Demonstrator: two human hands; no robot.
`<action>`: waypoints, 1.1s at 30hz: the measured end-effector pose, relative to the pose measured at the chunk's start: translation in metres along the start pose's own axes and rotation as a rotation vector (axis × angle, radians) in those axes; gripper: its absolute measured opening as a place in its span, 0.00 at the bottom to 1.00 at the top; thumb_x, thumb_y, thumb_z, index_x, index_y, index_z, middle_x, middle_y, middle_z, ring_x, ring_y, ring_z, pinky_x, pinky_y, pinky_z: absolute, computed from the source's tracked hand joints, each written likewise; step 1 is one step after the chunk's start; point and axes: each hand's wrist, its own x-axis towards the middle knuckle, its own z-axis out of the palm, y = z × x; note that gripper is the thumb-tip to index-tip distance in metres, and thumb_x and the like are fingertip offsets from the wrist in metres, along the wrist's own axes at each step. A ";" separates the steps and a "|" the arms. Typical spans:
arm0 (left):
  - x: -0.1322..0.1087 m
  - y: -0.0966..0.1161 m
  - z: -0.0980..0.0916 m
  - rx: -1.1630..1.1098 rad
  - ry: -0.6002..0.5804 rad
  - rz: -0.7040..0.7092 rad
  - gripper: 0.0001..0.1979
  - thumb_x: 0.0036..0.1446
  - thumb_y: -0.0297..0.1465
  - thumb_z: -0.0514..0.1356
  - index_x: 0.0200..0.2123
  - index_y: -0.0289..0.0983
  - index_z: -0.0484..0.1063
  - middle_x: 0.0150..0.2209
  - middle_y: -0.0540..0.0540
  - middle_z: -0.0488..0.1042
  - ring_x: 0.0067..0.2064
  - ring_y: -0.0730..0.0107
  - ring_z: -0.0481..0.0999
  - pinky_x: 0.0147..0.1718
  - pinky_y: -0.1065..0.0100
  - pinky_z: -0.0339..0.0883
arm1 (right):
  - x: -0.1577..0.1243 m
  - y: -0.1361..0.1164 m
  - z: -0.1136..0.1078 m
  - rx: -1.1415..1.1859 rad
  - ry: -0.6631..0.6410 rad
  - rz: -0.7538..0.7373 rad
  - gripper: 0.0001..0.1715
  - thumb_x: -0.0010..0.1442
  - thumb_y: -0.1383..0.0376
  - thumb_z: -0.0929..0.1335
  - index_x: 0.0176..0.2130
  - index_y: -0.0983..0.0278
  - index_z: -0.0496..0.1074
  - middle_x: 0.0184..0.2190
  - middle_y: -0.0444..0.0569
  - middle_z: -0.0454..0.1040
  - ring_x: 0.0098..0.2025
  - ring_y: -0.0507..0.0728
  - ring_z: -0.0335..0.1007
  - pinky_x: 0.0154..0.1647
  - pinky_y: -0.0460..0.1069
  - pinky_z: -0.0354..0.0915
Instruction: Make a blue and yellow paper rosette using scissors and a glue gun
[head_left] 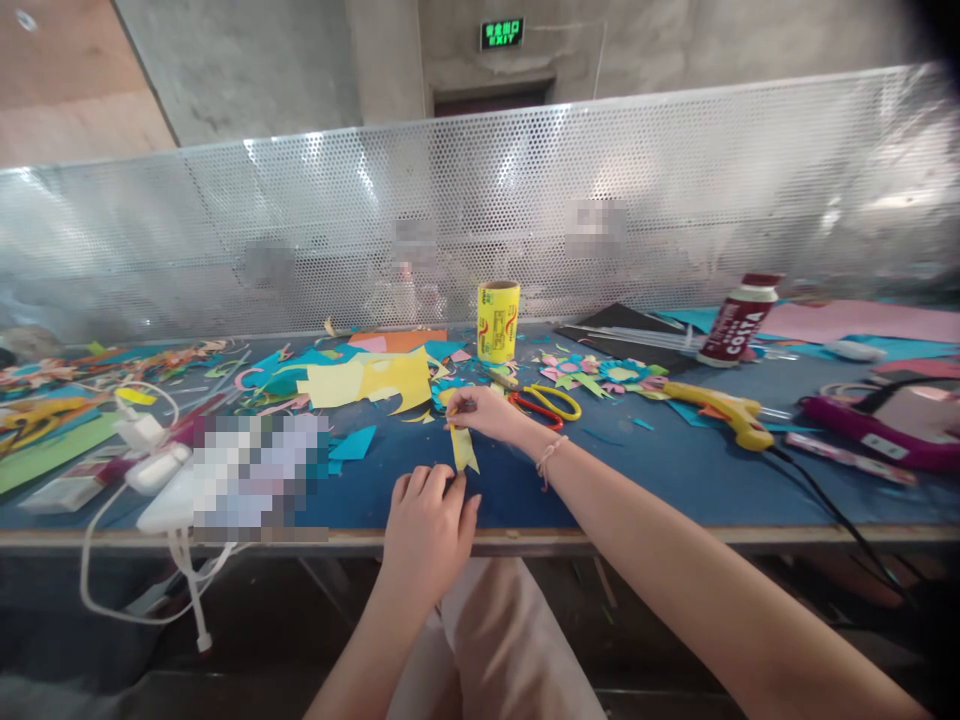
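Observation:
A narrow yellow paper strip (463,447) lies on the blue tabletop (645,480) near its front edge. My left hand (429,522) rests with curled fingers on the strip's near end. My right hand (486,413) is closed in a pinch on a thin pen or pencil, its tip at the strip's far end. A bracelet sits on my right wrist. Red and yellow scissors (545,403) lie just right of my right hand.
Yellow paper sheets (367,380) and coloured scraps cover the left and middle. A yellow can (498,320) stands behind. Paper flowers (600,372), a yellow glue gun (724,408) with black cord, a Costa bottle (739,320) and white cables (150,450) surround. Perforated metal screen at the back.

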 end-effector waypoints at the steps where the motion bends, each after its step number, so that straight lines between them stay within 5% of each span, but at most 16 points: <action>1: 0.000 0.000 0.000 -0.001 0.001 0.000 0.14 0.61 0.33 0.49 0.42 0.37 0.73 0.38 0.42 0.70 0.41 0.62 0.67 0.38 0.60 0.60 | -0.001 -0.001 0.000 0.007 0.001 0.001 0.04 0.46 0.74 0.67 0.25 0.65 0.67 0.23 0.41 0.70 0.30 0.51 0.73 0.32 0.45 0.67; 33: 0.001 0.000 0.000 -0.025 -0.030 -0.019 0.14 0.62 0.34 0.48 0.42 0.37 0.72 0.44 0.42 0.71 0.44 0.61 0.67 0.40 0.58 0.62 | 0.004 0.010 -0.002 -0.127 0.004 -0.051 0.03 0.46 0.72 0.68 0.24 0.66 0.68 0.23 0.42 0.71 0.28 0.50 0.68 0.31 0.46 0.65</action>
